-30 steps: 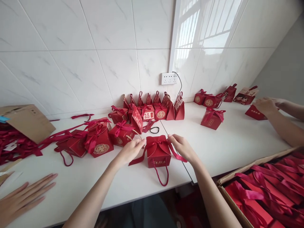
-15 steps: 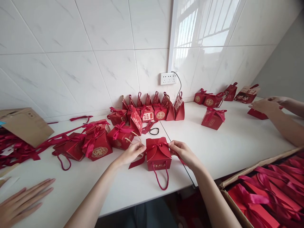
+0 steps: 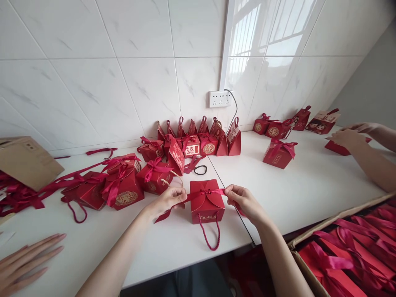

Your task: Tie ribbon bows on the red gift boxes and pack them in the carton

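Observation:
A red gift box [image 3: 206, 212] with gold lettering stands upright before me, its rope handle [image 3: 210, 247] hanging down the front onto the table. Over its folded top flaps runs a red ribbon [image 3: 194, 195], knotted in the middle and stretched out to both sides. My left hand [image 3: 170, 200] pinches the ribbon's left part, and its tail hangs below the fingers. On the other side, my right hand [image 3: 243, 201] grips the right end close to the box's top edge. Just behind my left hand sits another red box [image 3: 154, 176] with a bow and a cream rope handle.
Several finished boxes [image 3: 192, 146] line the wall. A black band [image 3: 201, 170] lies before them. Loose ribbons spill from a brown bag [image 3: 27, 161] at left. A carton [image 3: 297, 241] of red boxes stands front right. Other people's hands [image 3: 29, 260] [image 3: 349, 134] rest left and work right.
My hands have moved apart, drawing the ribbon taut and flat across the box top. The view has shifted slightly. The co-workers' hands look much the same.

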Motion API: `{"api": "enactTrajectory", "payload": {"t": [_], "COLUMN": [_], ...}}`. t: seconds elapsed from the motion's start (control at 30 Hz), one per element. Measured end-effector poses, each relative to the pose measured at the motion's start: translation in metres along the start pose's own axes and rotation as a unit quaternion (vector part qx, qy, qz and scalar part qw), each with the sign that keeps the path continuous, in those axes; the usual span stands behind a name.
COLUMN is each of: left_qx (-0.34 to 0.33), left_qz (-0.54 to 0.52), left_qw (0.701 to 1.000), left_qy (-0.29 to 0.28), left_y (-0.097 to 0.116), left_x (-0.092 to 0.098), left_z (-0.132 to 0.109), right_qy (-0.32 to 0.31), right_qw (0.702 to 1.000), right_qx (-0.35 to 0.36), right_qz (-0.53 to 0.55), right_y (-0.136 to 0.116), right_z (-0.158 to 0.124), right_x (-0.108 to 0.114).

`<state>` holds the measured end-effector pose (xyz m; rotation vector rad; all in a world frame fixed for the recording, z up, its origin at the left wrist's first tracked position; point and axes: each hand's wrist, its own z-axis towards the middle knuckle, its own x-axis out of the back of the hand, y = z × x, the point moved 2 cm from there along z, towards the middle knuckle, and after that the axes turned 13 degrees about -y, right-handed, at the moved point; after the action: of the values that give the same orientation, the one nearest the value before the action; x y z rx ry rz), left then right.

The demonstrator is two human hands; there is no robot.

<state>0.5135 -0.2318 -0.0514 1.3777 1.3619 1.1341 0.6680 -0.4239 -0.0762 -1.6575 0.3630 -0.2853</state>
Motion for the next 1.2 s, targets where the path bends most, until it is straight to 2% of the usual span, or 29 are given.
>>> {"api": "enactTrajectory", "payload": {"t": [0.23,0.5,0.73,1.0,1.13,1.2], "left_qx": [0.005,0.03,0.053,0.001,0.001,-0.016], "left_qz": [0.007,0.025,0.063,0.06,0.055,0.038], "left_qw": [1.0,0.999,0.996,0.998,0.998,0.999], "left_qy": [-0.013,0.01,0.016,0.013,-0.012,-0.003], "left_y": [-0.004,-0.009,-0.011,-0.01,-0.008,-0.01], "left_x": [0.003,0.005,0.005,0.004,0.0,-0.004], "left_z": [0.003,0.003,0.0,0.0,0.0,0.002], "right_qy": [0.006,0.013,0.016,0.025,0.006,0.006], "right_qw": [0.999,0.998,0.998,0.999,0.997,0.995], "right_qx": [-0.017,-0.013,-0.015,-0.036,-0.05,-0.052], "right_qz": [0.03,0.066,0.057,0.019,-0.054,-0.087], "right_y": [0.007,0.015,0.025,0.028,0.018,0.011], "right_z": [-0.002,-0.002,-0.002,-0.001,-0.003,-0.005], "right_x": [0.007,0.01,0.01,0.007,0.004,0.002]}}
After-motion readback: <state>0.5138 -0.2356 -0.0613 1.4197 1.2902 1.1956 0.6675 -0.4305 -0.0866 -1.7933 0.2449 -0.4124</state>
